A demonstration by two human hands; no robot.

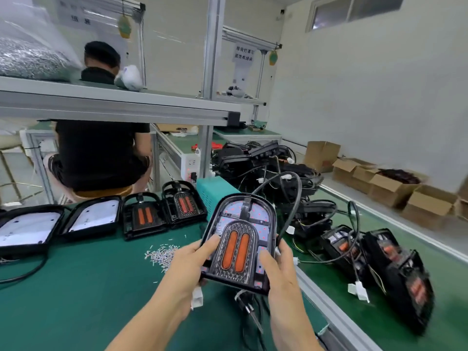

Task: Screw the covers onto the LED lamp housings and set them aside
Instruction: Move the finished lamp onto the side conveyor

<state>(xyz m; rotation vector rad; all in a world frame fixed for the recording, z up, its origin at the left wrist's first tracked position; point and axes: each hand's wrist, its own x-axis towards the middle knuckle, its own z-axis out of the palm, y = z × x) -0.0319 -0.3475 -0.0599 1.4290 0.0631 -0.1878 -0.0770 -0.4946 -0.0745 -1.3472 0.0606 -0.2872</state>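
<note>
Scanning from my left: two white-backed housings (27,230) lie on the green bench (83,287), then two covered lamps (162,211), loose screws (160,254) in front. My left hand (187,262) grips the lamp housing (240,239) by its left edge, thumb on the cover; my right hand (278,272) clasps the right edge, raised above the bench. Finished lamps (379,262) pile up at right.

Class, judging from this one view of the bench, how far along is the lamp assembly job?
Done, it seems: covered lamps piled at the right. In hand: the left hand and right hand both grip one lamp housing with its cover on. Left: two open housings, two covered ones and loose screws on the mat.
</note>
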